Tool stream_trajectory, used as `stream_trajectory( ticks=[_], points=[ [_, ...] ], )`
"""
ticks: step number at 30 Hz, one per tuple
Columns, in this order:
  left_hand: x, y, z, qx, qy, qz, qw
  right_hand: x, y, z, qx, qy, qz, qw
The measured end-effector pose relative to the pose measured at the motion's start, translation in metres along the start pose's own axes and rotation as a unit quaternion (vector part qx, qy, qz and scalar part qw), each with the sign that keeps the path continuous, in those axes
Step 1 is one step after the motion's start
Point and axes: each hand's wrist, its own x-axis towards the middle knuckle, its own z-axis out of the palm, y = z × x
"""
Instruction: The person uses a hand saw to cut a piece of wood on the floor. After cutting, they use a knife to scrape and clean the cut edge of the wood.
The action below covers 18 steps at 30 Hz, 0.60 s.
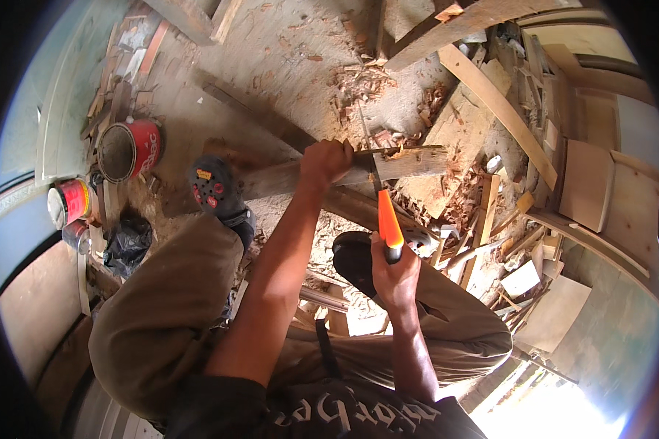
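My left hand [324, 162] grips a rough wooden beam [410, 162] that lies across the dusty floor, its right end splintered. My right hand [394, 272] is closed around the orange handle of a tool [388, 219], which points up toward the beam. The tool's head is edge-on against the beam and hard to make out. My left foot in a dark clog [214, 190] rests on the beam's left part. My right shoe [353, 257] sits just below the beam, partly behind the right hand.
Wood chips and offcuts [359, 84] litter the floor beyond the beam. Long planks [499, 110] and stacked boards [589, 183] crowd the right side. Red paint cans [128, 148] and a black bag [127, 245] stand at the left.
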Motion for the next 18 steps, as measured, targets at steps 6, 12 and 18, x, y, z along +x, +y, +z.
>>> stream_trajectory(
  ticks=[6,12,18],
  points=[
    [-0.004,0.009,0.016,0.007,0.024,0.021,0.999,-0.134,0.035,-0.067,0.030,0.054,-0.146,0.987],
    [0.002,-0.005,0.005,0.044,0.026,-0.015,0.999,-0.167,0.078,-0.077,0.060,0.040,-0.011,0.997],
    [0.009,-0.002,0.009,0.037,0.016,0.028,0.999,-0.146,0.062,-0.038,0.069,0.034,-0.054,0.996]
  ],
)
